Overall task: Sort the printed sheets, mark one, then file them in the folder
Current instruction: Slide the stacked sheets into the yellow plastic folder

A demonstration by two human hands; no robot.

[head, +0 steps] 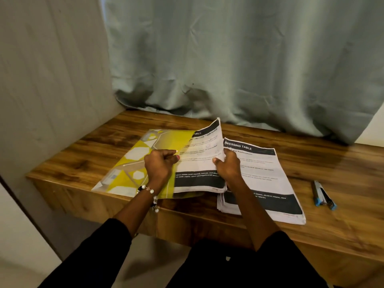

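Nearest, dark sleeves are cut off by the lower frame edge. A stack of printed sheets (270, 183) overhangs the near edge of the wooden table (332, 225), partly hidden by the right forearm. The right hand (227, 165) is curled round the right edge of a lifted bundle of sheets (199, 163); the left hand (159, 163) pinches the yellow folder (133, 161) at its opening. Right, a pen (324, 195) lies apart on bare wood. Small print is unreadable. Beyond, a curtain (239, 59) meets the far edge.
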